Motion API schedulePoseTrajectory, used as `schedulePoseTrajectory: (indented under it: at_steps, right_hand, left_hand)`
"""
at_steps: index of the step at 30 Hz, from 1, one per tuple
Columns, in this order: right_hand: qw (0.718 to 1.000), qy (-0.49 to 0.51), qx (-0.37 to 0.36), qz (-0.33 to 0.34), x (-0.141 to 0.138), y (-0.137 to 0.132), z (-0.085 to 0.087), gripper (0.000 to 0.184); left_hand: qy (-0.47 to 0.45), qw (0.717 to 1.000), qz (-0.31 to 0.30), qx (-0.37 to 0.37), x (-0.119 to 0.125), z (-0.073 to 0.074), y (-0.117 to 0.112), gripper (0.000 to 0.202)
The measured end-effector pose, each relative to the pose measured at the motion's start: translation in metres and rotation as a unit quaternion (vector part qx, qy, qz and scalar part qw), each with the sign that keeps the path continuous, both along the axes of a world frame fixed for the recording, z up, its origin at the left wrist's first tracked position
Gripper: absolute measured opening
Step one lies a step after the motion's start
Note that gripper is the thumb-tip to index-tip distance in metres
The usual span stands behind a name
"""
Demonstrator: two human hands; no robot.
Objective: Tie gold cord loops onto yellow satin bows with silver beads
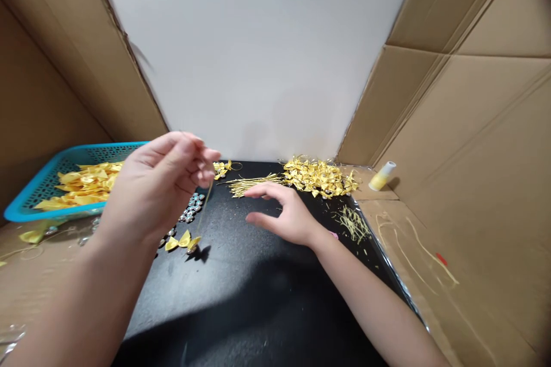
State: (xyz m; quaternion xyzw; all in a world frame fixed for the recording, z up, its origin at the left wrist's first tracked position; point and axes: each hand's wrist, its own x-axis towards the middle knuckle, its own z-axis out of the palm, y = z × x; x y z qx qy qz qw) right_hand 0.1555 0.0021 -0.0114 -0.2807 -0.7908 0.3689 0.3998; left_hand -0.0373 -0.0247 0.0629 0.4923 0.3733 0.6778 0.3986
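Note:
Raised at the left, my left hand (172,169) is closed, pinching a thin gold cord (208,199). A yellow ribbon bow (193,243) with a bead hangs from the cord's lower end, just above the black board. Beside it is another yellow bow (178,241). My right hand (286,212) is open over the board, thumb and fingers apart, nearest to a bundle of cut gold cords (253,183). Several round silver beads (191,208) lie on the board, partly hidden behind my left hand.
A blue basket (26,202) of yellow bows stands at the left. A heap of corded bows (316,176) lies at the back right, near cord scraps (353,223). A white-and-yellow spool (382,176) stands on cardboard at the right. Cardboard walls flank the black board (258,287).

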Motion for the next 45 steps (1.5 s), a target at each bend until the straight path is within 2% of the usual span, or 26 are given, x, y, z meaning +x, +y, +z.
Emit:
schedulePoseTrajectory:
  at_steps: [3, 5, 9, 13, 15, 17, 19, 21, 23, 26, 29, 32, 36, 40, 45]
  right_hand:
    - [0.989, 0.133, -0.059, 0.020, -0.002, -0.014, 0.015, 0.023]
    - [0.979, 0.175, -0.097, 0.042, -0.003, -0.021, 0.019, 0.020]
    - [0.967, 0.205, -0.143, 0.039, -0.006, -0.026, 0.021, 0.012]
    - [0.959, 0.231, -0.161, 0.019, -0.003, -0.022, 0.023, 0.009]
    - [0.954, 0.246, -0.169, 0.003, 0.000, -0.018, 0.024, 0.010]
    - [0.952, 0.254, -0.173, -0.012, 0.005, -0.013, 0.024, 0.012]
    - [0.953, 0.248, -0.175, -0.017, 0.009, -0.009, 0.024, 0.013]
    - [0.954, 0.242, -0.177, -0.015, 0.012, -0.005, 0.024, 0.012]
    - [0.952, 0.245, -0.181, -0.015, 0.014, -0.001, 0.024, 0.008]
    - [0.948, 0.259, -0.182, -0.033, 0.019, 0.005, 0.023, 0.005]
    - [0.941, 0.276, -0.188, -0.046, 0.024, 0.011, 0.022, 0.006]
    - [0.934, 0.290, -0.205, -0.041, 0.025, 0.014, 0.021, 0.008]
    - [0.930, 0.297, -0.212, -0.036, 0.026, 0.013, 0.024, 0.008]
    - [0.934, 0.293, -0.197, -0.055, 0.033, 0.012, 0.029, 0.009]
    - [0.931, 0.298, -0.192, -0.091, 0.053, 0.010, 0.035, 0.008]
  left_hand:
    - [0.173, 0.984, -0.014, 0.050, 0.008, -0.007, -0.007, 0.013]
    - [0.238, 0.968, -0.037, 0.071, 0.014, -0.011, -0.011, 0.012]
    - [0.291, 0.950, -0.085, 0.070, 0.022, -0.017, -0.011, 0.010]
    - [0.312, 0.943, -0.092, 0.063, 0.021, -0.016, -0.005, 0.013]
    - [0.371, 0.924, -0.073, 0.057, 0.015, -0.015, 0.001, 0.024]
    - [0.468, 0.880, -0.056, 0.050, 0.006, -0.020, 0.008, 0.026]
    - [0.562, 0.821, -0.087, 0.046, -0.003, -0.037, 0.013, 0.019]
    - [0.622, 0.768, -0.151, 0.018, -0.013, -0.064, 0.013, 0.015]
    - [0.640, 0.748, -0.178, -0.006, -0.022, -0.094, 0.007, 0.014]
    - [0.617, 0.763, -0.188, -0.030, -0.035, -0.130, -0.010, 0.024]
    - [0.587, 0.788, -0.183, -0.010, -0.044, -0.147, -0.025, 0.022]
    - [0.585, 0.789, -0.182, 0.029, -0.040, -0.153, -0.033, 0.024]
    - [0.595, 0.784, -0.174, 0.037, -0.017, -0.157, -0.033, 0.038]
    - [0.591, 0.780, -0.206, 0.022, 0.006, -0.161, -0.028, 0.023]
    - [0.559, 0.788, -0.256, 0.041, 0.017, -0.162, -0.022, 0.017]
